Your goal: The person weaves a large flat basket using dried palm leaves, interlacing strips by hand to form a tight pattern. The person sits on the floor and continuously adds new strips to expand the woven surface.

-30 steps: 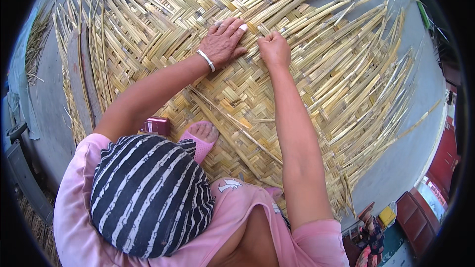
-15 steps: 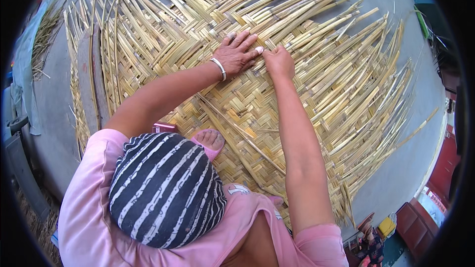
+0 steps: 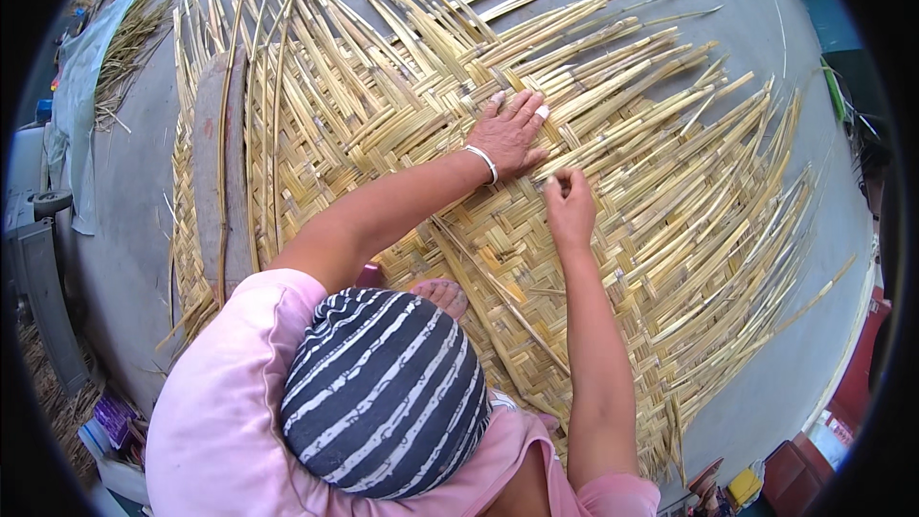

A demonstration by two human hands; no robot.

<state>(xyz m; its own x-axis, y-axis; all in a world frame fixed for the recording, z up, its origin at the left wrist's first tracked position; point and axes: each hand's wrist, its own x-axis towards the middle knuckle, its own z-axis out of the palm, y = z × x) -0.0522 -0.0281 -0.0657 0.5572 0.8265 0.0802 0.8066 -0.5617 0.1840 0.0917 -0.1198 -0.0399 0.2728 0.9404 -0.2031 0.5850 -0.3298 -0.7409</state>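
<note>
A large woven mat (image 3: pixel 498 230) of flat, straw-coloured split-cane strips lies under both hands, in a slanting weave. Loose strip ends (image 3: pixel 661 115) fan out along its far and right sides. My left hand (image 3: pixel 509 139) rests palm down on the weave, fingers spread, with a white wrap on one fingertip and a pale bangle at the wrist. Close by, to the right and nearer me, my right hand (image 3: pixel 572 209) is closed with thumb and fingertips together, just over the strips. Whether a strip is pinched in it is hidden.
A long wooden board (image 3: pixel 209 172) lies on the mat's left part. Loose strips (image 3: pixel 474 278) rest across the near weave, by my foot (image 3: pixel 442 297). Grey floor (image 3: pixel 134 230) surrounds the mat. A pile of thin stalks (image 3: pixel 134 48) lies far left beside pale plastic sheeting.
My right hand has drawn back toward me, away from the left hand's fingertips. My left hand has slid slightly right, still flat on the mat. The whole view has shifted.
</note>
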